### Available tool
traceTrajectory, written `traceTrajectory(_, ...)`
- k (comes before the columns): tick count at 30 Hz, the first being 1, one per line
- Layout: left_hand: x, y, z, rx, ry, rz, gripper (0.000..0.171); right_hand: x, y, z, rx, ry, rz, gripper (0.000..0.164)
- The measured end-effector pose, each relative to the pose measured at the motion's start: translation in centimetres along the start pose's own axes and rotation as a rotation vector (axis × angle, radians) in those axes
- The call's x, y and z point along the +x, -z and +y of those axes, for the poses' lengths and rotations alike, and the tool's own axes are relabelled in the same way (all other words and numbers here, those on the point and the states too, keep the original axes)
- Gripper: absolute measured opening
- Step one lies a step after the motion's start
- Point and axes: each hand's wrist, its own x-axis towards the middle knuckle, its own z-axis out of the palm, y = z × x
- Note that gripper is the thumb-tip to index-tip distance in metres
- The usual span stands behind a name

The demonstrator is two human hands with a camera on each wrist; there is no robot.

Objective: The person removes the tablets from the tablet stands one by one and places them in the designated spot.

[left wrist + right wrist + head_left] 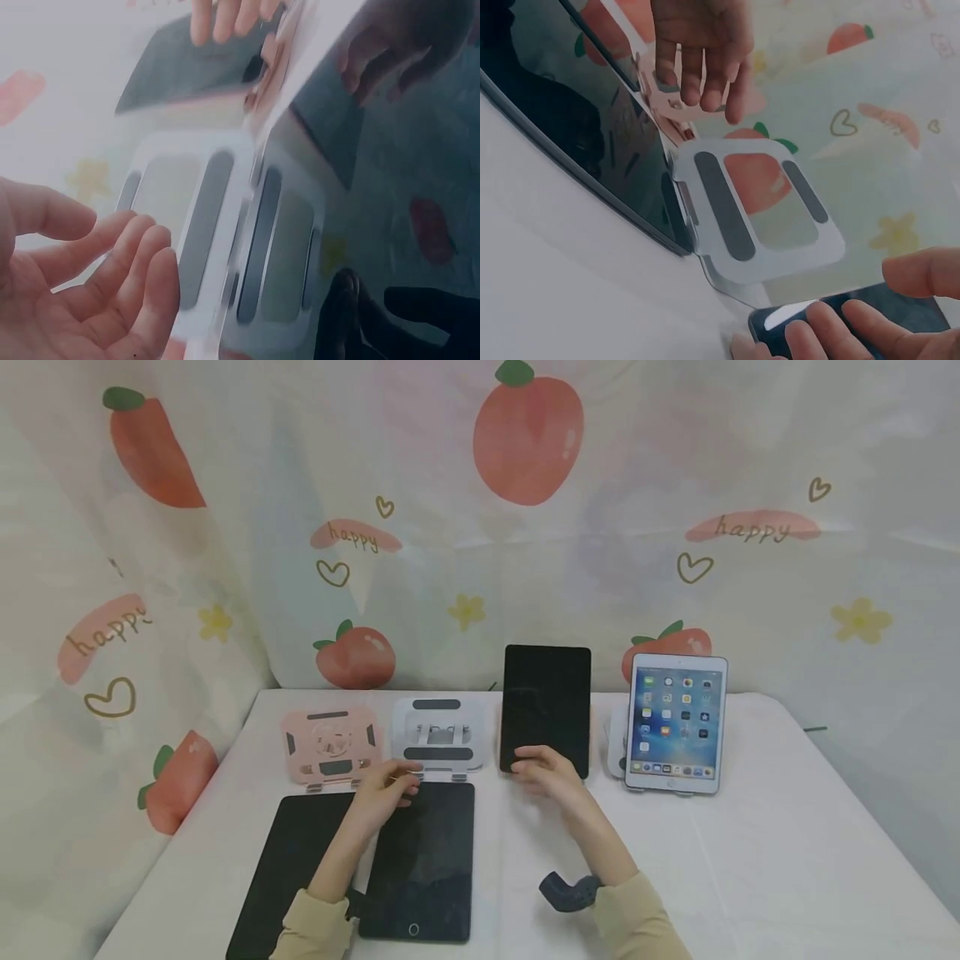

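My left hand hovers over the far end of a black tablet lying flat, its fingers loosely bent and nothing in them. Just beyond it stands a white tablet stand with grey pads; in the left wrist view, the glossy screen mirrors the stand and hand. My right hand is in front of the lower edge of another black tablet, propped upright, with pink edges behind it. Its fingers are relaxed and hold nothing; whether they touch that tablet cannot be told.
A pink stand is at the left, with a dark tablet flat before it. At the right, a white tablet showing app icons leans on a stand. A fruit-print curtain hangs behind the white-covered table.
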Motion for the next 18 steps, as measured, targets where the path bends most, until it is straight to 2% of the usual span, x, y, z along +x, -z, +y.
traceTrajectory(3,-0.6,-0.8,0.2,-0.007,-0.021,-0.019,0.023,0.0,0.5,0.2,0.001,0.005,0.000,0.040)
traceTrajectory(9,-0.8,-2.4,1.1,-0.012,-0.072,-0.061,0.022,0.1,2.2,0.2,0.004,0.011,0.028,0.040)
traceTrajectory(18,0.5,-4.0,3.0,0.005,-0.125,-0.108,0.023,0.9,4.4,-0.3,-0.035,0.038,0.093,0.040)
